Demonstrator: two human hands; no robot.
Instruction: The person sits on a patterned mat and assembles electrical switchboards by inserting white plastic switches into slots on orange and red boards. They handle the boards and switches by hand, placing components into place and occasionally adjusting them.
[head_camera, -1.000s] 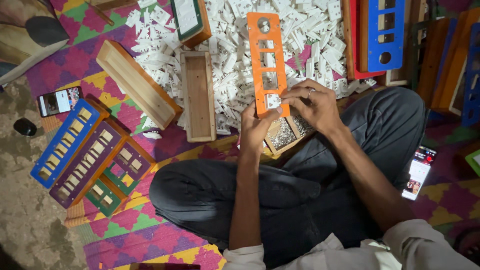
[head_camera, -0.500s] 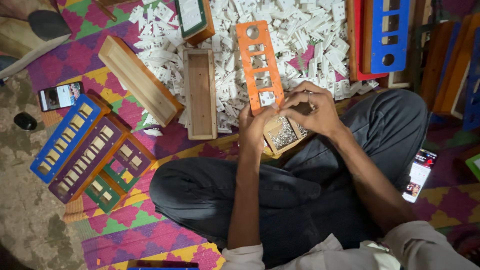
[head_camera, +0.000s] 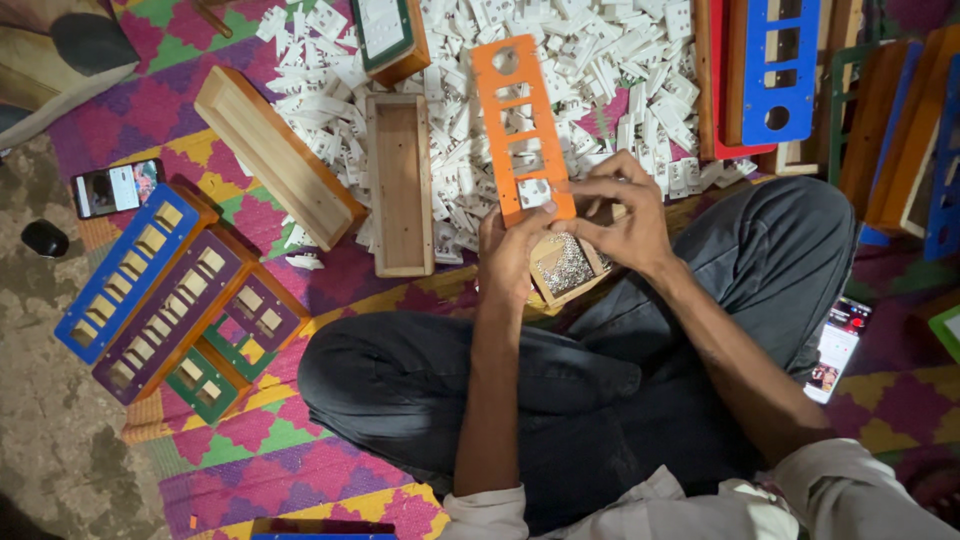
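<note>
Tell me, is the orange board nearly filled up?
Not nearly. One white piece sits in the lowest window of the orange board, where the left hand and right hand work. Higher windows are open. The white pile is big.

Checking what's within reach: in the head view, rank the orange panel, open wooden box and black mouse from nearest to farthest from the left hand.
1. Orange panel, held in the left hand.
2. Open wooden box, just left.
3. Black mouse, far left edge.
</note>
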